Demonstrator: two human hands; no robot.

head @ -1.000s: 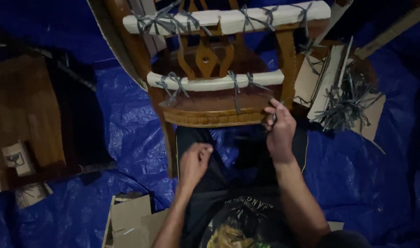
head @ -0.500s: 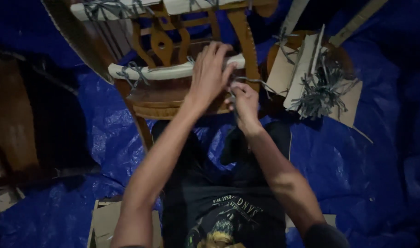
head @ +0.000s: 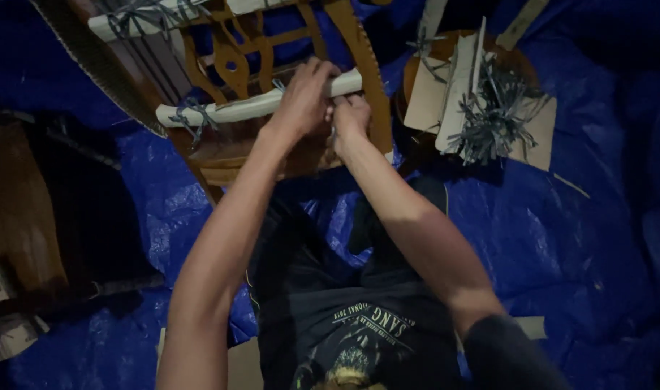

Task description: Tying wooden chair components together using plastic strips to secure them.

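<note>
A brown wooden chair [head: 221, 155] lies on its side on a blue tarp, its rails wrapped in white padding [head: 229, 112] tied with grey string [head: 189, 115]. My left hand [head: 304, 97] grips the white padded rail near its right end. My right hand [head: 350, 119] is closed right beside it, against the same rail and the chair's upright post [head: 362, 72]. What the right fingers pinch is hidden.
A blue tarp [head: 561, 238] covers the floor. To the right lie cardboard pieces [head: 427, 97] with a bundle of cut grey string [head: 492, 119]. A dark wooden piece [head: 19, 209] sits at the left, and cardboard [head: 239, 365] lies by my lap.
My left hand rose from my lap to the padded rail and closed on it. My right hand stayed at the rail. The view shifted so the chair sits further left.
</note>
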